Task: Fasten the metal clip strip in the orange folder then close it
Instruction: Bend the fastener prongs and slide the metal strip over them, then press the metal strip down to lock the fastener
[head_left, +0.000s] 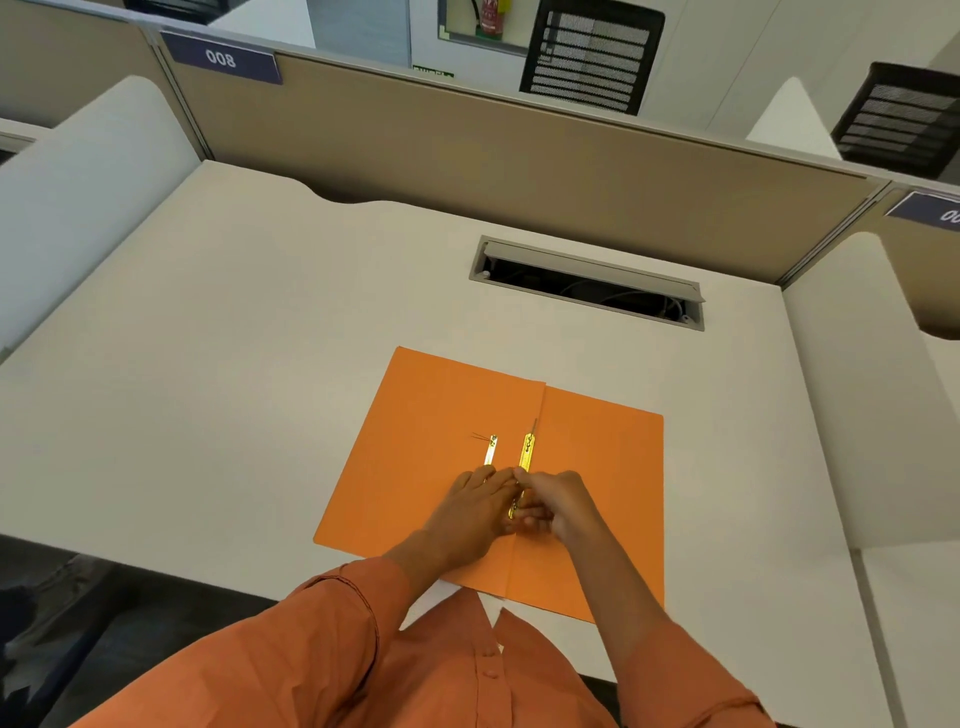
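The orange folder (415, 441) lies open and flat on the white desk, its crease running away from me. A gold metal clip strip (525, 457) lies along the crease. A second, paler metal strip (490, 451) lies just left of it with thin prongs sticking out at its far end. My left hand (475, 506) rests palm down on the left leaf, fingers over the near end of the pale strip. My right hand (558, 506) pinches the near part of the gold strip, and its near end is hidden under my fingers.
A cable slot (587, 283) with a raised grey lid is set in the desk behind the folder. A tan partition (467, 150) closes the back, and white side panels (78, 171) stand at left and right. The folder's near edge overhangs the desk front.
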